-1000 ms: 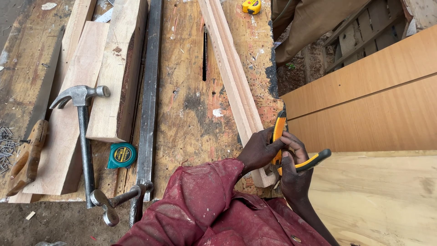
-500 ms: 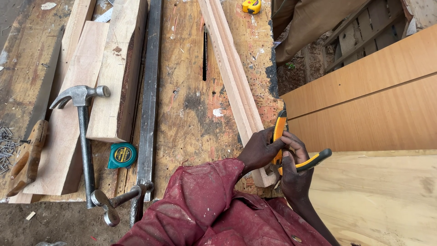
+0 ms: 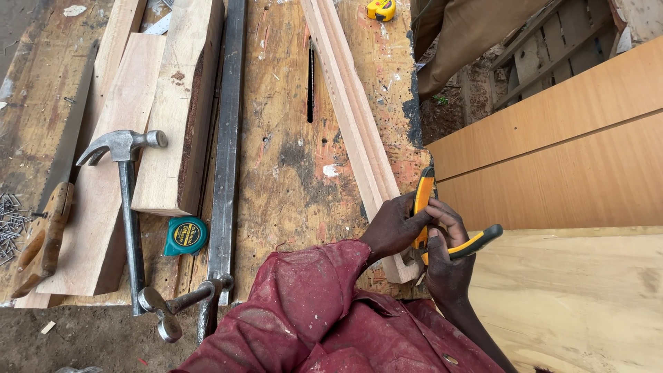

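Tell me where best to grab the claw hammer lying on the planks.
Grip the claw hammer on its dark handle, around the lower half, coming from above. The handle lies flat along the plank, bare and free on both sides; its head points away, so the near end is closest.

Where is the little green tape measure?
In the head view, the green tape measure lies on the workbench at lower left, between the claw hammer and the long steel bar, below a thick wood block.

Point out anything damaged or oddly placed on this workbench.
Loose nails lie scattered at the bench's left edge beside the handsaw. The benchtop is stained and scarred, with a dark slot cut through it.
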